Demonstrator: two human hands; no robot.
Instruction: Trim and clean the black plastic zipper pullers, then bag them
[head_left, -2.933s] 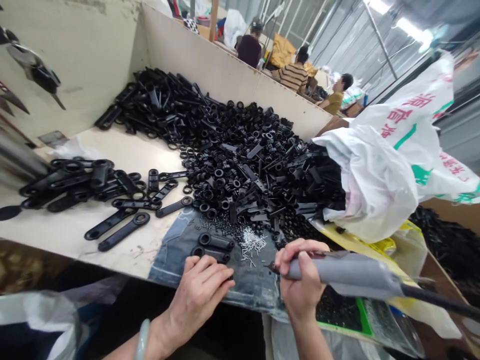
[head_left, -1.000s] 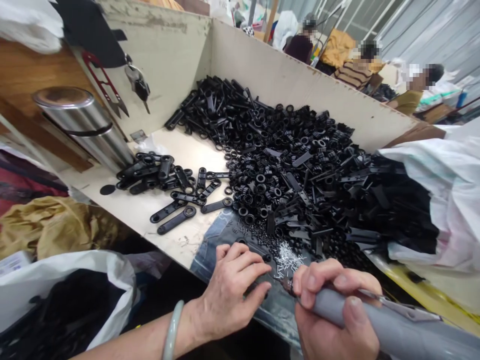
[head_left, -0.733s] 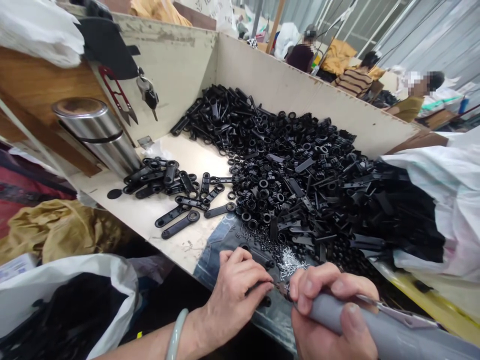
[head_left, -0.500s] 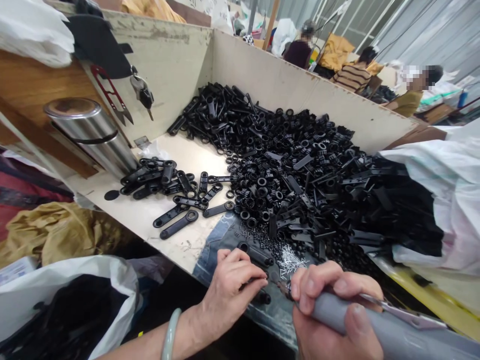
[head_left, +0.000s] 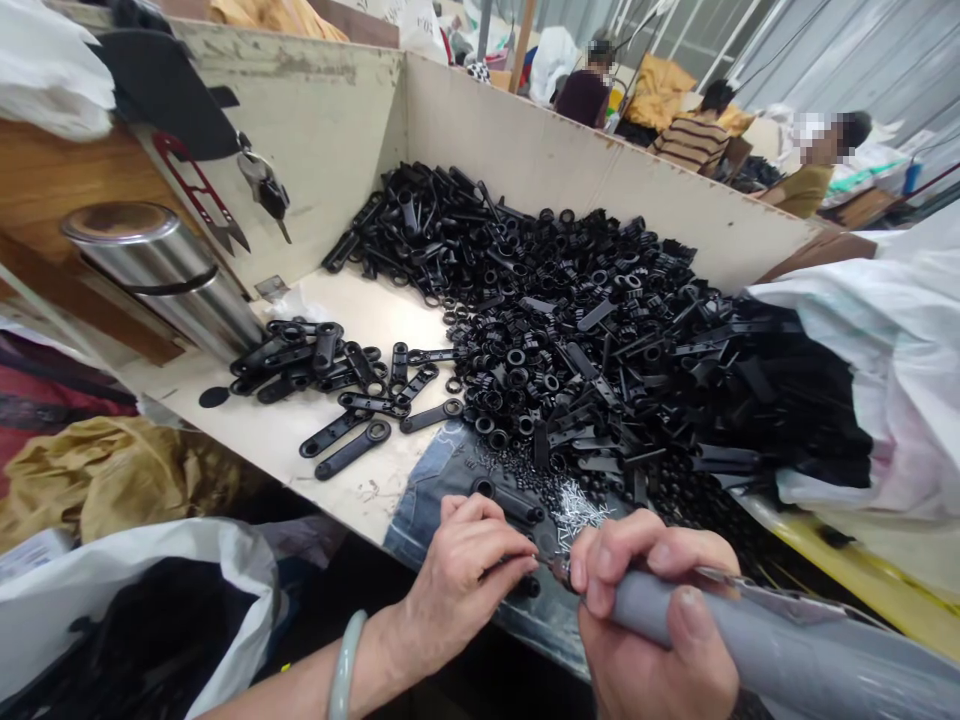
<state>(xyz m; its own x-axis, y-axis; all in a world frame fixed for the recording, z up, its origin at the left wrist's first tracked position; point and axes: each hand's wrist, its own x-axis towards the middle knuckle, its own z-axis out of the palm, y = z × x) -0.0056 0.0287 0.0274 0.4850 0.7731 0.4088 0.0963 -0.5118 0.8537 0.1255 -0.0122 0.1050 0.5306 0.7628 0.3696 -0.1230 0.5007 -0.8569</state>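
My right hand [head_left: 652, 600] is wrapped round a grey, cylindrical electric screwdriver [head_left: 787, 645], whose metal tip points left. At that tip my left hand [head_left: 461, 565] has thumb and forefinger pinched together; what lies between them is too small to make out. A pale green bangle [head_left: 346, 660] circles my left wrist. Just beyond the fingertips, a black plastic arm with a ring end [head_left: 514, 500] rests on a piece of denim [head_left: 424, 495]. Small silver screws [head_left: 577, 512] are heaped close by, beside tiny black pieces.
Black plastic parts [head_left: 570, 330] are piled across the walled bench. Assembled-looking black arms [head_left: 352, 450] lie at left, near a steel flask [head_left: 165, 275]. Red snips [head_left: 199, 190] and keys [head_left: 266, 185] hang on the wall. A white sack [head_left: 247, 570] stands below left. Several people sit beyond.
The screwdriver in my right hand has moved slightly left, its tip now meeting my left fingertips. My left hand has barely moved. The whole view has shifted a little.
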